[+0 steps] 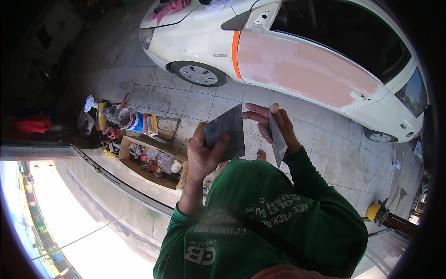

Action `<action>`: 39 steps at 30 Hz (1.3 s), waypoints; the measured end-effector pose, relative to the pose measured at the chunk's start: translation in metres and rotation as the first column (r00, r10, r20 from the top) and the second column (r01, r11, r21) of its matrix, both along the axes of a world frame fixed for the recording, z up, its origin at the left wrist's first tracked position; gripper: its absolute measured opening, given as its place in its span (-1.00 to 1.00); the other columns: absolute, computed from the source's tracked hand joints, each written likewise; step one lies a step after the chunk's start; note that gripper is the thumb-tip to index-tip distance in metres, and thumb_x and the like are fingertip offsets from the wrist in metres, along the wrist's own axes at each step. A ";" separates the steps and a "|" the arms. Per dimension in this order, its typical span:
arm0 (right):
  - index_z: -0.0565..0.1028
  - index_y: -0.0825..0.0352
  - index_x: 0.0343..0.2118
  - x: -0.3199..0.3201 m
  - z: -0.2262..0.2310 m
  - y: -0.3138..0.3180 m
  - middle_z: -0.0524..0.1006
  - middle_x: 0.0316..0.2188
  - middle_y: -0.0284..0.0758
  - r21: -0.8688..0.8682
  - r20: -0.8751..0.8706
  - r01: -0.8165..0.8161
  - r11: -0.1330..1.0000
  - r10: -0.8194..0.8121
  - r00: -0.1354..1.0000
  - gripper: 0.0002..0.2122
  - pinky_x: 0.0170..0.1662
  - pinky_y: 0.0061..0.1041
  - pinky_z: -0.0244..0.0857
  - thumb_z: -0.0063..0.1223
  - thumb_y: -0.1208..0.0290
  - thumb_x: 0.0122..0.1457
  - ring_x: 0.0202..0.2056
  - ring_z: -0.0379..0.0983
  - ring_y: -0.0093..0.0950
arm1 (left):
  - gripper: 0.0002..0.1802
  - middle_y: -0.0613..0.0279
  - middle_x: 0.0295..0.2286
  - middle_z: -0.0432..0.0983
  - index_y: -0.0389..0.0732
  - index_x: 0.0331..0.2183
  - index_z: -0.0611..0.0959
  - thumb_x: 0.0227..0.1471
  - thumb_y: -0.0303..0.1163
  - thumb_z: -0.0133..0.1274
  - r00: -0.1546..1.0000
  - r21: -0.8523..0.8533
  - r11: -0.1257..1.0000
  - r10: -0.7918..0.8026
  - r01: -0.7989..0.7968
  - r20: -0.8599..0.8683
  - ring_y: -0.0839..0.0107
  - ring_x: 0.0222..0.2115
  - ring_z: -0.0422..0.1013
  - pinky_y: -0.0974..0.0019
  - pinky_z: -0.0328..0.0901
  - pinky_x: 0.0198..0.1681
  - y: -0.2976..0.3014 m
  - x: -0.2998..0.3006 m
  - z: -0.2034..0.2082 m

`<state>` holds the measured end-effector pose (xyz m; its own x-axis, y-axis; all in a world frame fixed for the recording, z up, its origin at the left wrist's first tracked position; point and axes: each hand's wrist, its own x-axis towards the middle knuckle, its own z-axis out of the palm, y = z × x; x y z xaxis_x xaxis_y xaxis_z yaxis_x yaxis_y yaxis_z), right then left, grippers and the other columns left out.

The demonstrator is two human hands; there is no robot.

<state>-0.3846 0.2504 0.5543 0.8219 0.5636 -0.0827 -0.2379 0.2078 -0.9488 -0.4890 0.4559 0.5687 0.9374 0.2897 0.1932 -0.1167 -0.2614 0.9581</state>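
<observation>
My left hand (203, 152) grips a dark grey, flat putty spreader (228, 132), its thumb pressed on the face. A second thin grey putty spreader (278, 143) is in my right hand (290, 135), seen nearly edge-on. Some right-hand fingers reach leftward past it, and there are smudges on them. A small gap separates the two spreaders. Both are held up in front of my chest, over the tiled floor. Beyond them stands a white car (200, 42), whose door panel (302, 69) has pinkish filler patches. Orange tape (235, 55) runs down the door's front edge.
To the left, a cardboard box (151, 172) holds jumbled supplies. Behind it are a blue-and-white can (134, 121) and assorted tools. Pink cloth (169, 10) lies on the car's hood. A yellow-and-black object (375, 213) stands at the lower right.
</observation>
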 end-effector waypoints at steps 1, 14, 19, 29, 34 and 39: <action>0.38 0.65 0.06 0.001 0.001 0.000 0.57 -0.13 0.07 -0.006 0.008 -0.001 1.000 0.001 1.000 -0.15 -0.73 -0.72 -0.02 -0.37 -0.30 0.28 -0.79 0.10 -0.74 | -0.73 0.15 -0.49 0.61 -0.28 -0.27 0.51 0.00 -0.45 0.24 1.000 0.000 1.000 -0.003 0.003 0.001 0.55 -0.48 0.50 0.39 0.39 -0.41 0.001 0.000 -0.002; 0.43 0.58 0.03 0.002 0.009 0.000 0.61 -0.17 -0.09 -0.095 -0.086 -0.056 0.994 0.048 0.995 -0.19 -0.67 -0.72 0.00 -0.30 -0.29 0.27 -0.73 0.14 -0.78 | -0.74 0.10 -0.55 0.58 -0.28 -0.26 0.50 -0.01 -0.50 0.21 1.000 0.173 0.985 -0.004 0.004 0.004 0.46 -0.55 0.53 0.35 0.39 -0.48 0.000 -0.003 -0.004; 0.45 0.57 0.01 0.000 0.009 0.001 0.59 -0.12 -0.12 -0.128 -0.037 -0.045 0.991 0.040 0.999 -0.23 -0.56 -0.75 0.05 -0.27 -0.26 0.28 -0.58 0.25 -0.81 | -0.75 0.10 -0.56 0.57 -0.28 -0.28 0.50 -0.01 -0.50 0.21 0.999 0.198 0.980 -0.030 0.032 -0.014 0.42 -0.55 0.54 0.33 0.39 -0.48 0.000 -0.002 -0.004; 0.41 0.50 0.09 0.005 -0.008 -0.005 0.53 -0.02 -0.03 0.060 -0.262 -0.110 0.992 0.122 0.957 -0.24 -0.72 -0.72 0.06 -0.26 -0.27 0.27 -0.77 0.21 -0.71 | -0.69 0.07 -0.54 0.58 -0.30 -0.25 0.47 -0.02 -0.49 0.23 0.998 0.284 0.957 -0.058 0.055 0.005 0.39 -0.59 0.53 0.30 0.39 -0.53 -0.004 -0.005 -0.015; 0.27 0.41 0.22 0.014 -0.041 -0.009 0.48 0.06 -0.05 0.401 -0.335 -0.230 0.887 0.376 0.864 -0.22 -0.76 -0.70 0.08 -0.46 -0.29 0.28 -0.81 0.20 -0.67 | -0.76 0.08 -0.52 0.59 -0.26 -0.27 0.53 0.00 -0.46 0.21 0.992 0.169 0.981 -0.086 0.100 -0.091 0.32 -0.48 0.59 0.28 0.43 -0.42 -0.006 -0.008 -0.009; 0.27 0.40 0.22 0.010 -0.026 -0.001 0.45 0.11 -0.09 0.471 -0.311 -0.140 0.871 0.312 0.898 -0.18 -0.71 -0.73 0.12 -0.63 -0.32 0.29 -0.80 0.20 -0.69 | -0.73 0.22 -0.34 0.61 -0.32 -0.17 0.55 0.03 -0.57 0.18 0.935 -0.459 0.840 -0.350 0.290 -0.050 0.54 -0.31 0.50 0.37 0.42 -0.24 -0.001 -0.013 -0.019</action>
<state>-0.3748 0.2494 0.5282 0.6245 0.7788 -0.0583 -0.6389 0.4665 -0.6117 -0.5015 0.4552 0.5492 1.0000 -0.0044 -0.0080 0.0088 0.2184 0.9758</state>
